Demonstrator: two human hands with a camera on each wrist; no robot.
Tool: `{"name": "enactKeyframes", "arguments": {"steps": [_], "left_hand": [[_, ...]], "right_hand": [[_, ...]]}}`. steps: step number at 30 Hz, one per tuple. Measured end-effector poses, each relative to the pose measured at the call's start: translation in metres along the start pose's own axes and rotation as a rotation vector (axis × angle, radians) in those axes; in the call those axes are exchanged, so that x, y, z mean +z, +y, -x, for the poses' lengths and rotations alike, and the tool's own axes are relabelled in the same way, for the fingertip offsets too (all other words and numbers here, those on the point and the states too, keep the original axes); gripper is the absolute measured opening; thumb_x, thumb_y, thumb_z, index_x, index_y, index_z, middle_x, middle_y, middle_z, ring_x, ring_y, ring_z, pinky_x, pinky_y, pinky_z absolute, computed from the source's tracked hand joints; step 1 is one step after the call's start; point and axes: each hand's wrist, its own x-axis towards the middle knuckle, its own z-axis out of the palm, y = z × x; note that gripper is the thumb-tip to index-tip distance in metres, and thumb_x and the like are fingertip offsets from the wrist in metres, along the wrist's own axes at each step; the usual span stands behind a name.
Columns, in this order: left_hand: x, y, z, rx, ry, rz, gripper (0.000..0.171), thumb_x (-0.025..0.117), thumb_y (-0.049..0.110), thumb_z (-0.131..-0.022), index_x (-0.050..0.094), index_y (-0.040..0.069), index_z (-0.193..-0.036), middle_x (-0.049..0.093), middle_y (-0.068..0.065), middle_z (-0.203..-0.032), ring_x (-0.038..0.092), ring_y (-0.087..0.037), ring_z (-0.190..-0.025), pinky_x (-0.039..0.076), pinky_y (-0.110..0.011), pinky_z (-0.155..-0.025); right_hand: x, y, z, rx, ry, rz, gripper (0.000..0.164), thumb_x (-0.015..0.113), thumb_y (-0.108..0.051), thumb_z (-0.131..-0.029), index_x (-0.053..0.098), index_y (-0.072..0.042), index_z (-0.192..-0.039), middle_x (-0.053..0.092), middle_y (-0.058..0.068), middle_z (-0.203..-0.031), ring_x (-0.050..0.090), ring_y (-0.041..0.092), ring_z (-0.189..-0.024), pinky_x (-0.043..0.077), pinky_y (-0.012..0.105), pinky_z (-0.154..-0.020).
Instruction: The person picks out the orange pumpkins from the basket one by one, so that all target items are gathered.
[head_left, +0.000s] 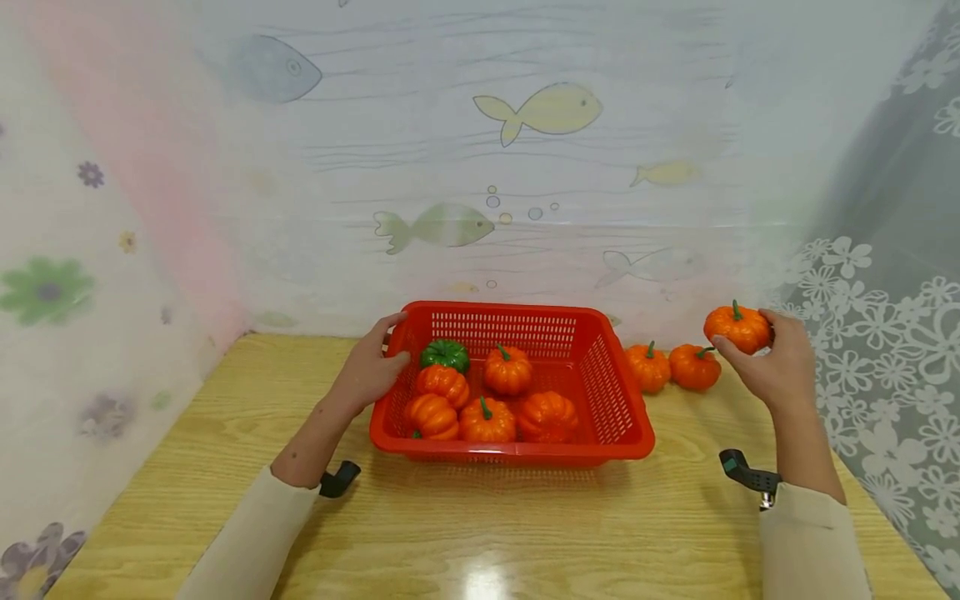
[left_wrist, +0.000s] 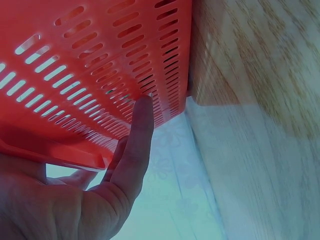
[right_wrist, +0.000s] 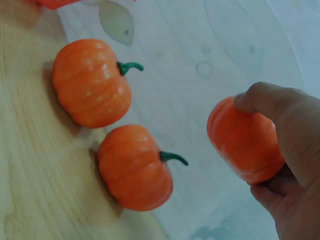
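A red plastic basket [head_left: 513, 450] with slotted walls sits on the wooden table. My left hand [head_left: 369, 368] grips its left rim, thumb over the top; in the left wrist view a finger [left_wrist: 137, 142] lies against the slotted outer wall. Inside are several orange toy pumpkins [head_left: 548, 417] and one green pumpkin [head_left: 445, 356], gathered toward the left and front. At the right, my right hand [head_left: 789, 367] holds an orange toy pumpkin [head_left: 738, 327] above the table, thumb on one side and fingers on the other. Its green stem points up in the head view.
Two more orange pumpkins, one nearer the basket [head_left: 648, 367] and one farther right [head_left: 693, 367], rest on the table [head_left: 465, 525] by its back edge. Behind stands a wall covering [head_left: 540, 167] printed with fish. A grey curtain with white flowers [head_left: 892, 367] hangs at the right.
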Motion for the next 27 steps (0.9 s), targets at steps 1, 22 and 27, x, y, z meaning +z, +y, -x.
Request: {"name": "enactKeyframes", "arguments": {"steps": [1, 22, 27], "left_hand": [[0.0, 0.0, 0.0, 0.002, -0.001, 0.0, 0.066, 0.053, 0.014, -0.105, 0.031, 0.014, -0.167, 0.055, -0.024, -0.141, 0.062, -0.037, -0.112, 0.063, -0.049, -0.09], [0.0, 0.0, -0.001, -0.004, -0.003, -0.004, 0.066, 0.054, 0.015, -0.105, 0.031, 0.015, -0.167, 0.055, -0.024, -0.141, 0.062, -0.037, -0.112, 0.063, -0.049, -0.089], [-0.001, 0.0, 0.0, 0.0, -0.003, -0.002, 0.065, 0.054, 0.014, -0.105, 0.032, 0.015, -0.167, 0.055, -0.024, -0.141, 0.062, -0.038, -0.112, 0.062, -0.048, -0.089]], "right_hand": [[0.0, 0.002, 0.0, 0.01, -0.001, 0.002, 0.083, 0.073, -0.035, -0.098, 0.038, 0.014, -0.155, 0.043, 0.04, -0.147, 0.046, 0.055, -0.126, 0.045, 0.069, -0.099], [0.01, 0.05, 0.004, 0.18, -0.043, -0.01, 0.086, 0.066, -0.04, -0.102, 0.028, 0.013, -0.159, 0.037, 0.043, -0.154, 0.042, 0.061, -0.135, 0.04, 0.074, -0.108], [0.014, 0.064, 0.007, 0.232, -0.064, -0.019, 0.091, 0.065, -0.043, -0.102, 0.025, 0.014, -0.16, 0.033, 0.044, -0.157, 0.039, 0.062, -0.137, 0.038, 0.073, -0.111]]}}
